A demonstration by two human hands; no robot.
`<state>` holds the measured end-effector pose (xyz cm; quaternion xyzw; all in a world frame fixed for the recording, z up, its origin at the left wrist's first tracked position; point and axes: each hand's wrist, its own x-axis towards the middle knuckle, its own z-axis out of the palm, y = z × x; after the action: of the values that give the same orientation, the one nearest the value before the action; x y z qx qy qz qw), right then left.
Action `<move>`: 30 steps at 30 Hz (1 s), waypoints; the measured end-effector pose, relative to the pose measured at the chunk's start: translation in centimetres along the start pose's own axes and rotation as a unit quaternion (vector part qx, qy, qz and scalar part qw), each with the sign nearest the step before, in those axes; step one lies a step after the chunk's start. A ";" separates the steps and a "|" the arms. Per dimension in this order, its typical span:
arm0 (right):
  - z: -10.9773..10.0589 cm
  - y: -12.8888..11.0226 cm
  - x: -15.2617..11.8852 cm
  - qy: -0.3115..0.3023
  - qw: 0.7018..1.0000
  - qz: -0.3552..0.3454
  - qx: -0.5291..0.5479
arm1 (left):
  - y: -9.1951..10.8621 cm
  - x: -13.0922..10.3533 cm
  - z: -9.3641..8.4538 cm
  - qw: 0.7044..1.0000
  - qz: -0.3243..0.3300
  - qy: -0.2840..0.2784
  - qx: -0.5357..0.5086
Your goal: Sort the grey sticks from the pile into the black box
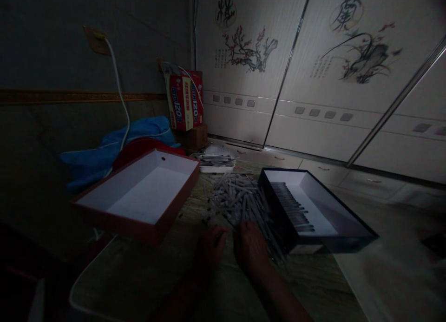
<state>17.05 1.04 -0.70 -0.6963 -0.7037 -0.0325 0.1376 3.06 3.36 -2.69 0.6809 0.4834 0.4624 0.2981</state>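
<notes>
My left hand (pixel 212 244) is low over the table, fingers curled with thumb and forefinger close together; whatever it holds is too dark to make out. Just right of it, my right hand (pixel 250 243) lies at the near edge of a heap of thin, pale, pen-like sticks (pixel 237 196), its fingers bent down and their tips hidden. Beside the heap stands a dark-edged box (pixel 334 210) with a white inside, where a row of similar sticks (pixel 292 208) lies along its left side. An open red-brown box (pixel 139 187), white within, sits at the left.
A white tray (pixel 218 167) of more sticks stands behind the heap. Blue cloth (pixel 139 136) lies behind the left box, near a white cable (pixel 120 89). Red cartons (pixel 184 99) stand in the corner by sliding cabinet doors (pixel 244 80). Small dark bits dot the table (pixel 313 285).
</notes>
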 end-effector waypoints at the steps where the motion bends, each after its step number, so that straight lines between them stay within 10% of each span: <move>1: 0.1 0.0 0.1 -0.002 1.000 -0.002 0.003 | -0.1 -0.1 0.0 1.000 0.006 0.003 0.017; 10: 0.0 0.0 -0.6 0.000 0.997 -0.048 0.062 | -0.5 0.0 0.4 0.969 0.129 -0.030 0.208; 22: -0.6 2.5 -1.6 0.094 0.977 0.031 0.190 | 0.1 0.0 0.3 0.964 0.089 -0.087 0.234; 30: -0.6 3.6 3.0 0.132 0.966 0.043 0.216 | 0.1 0.2 0.4 0.961 0.079 -0.095 0.246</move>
<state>20.68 3.87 0.06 -0.6691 -0.6389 0.0350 0.3780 3.46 3.51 -2.65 0.8097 0.4968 0.2846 0.1286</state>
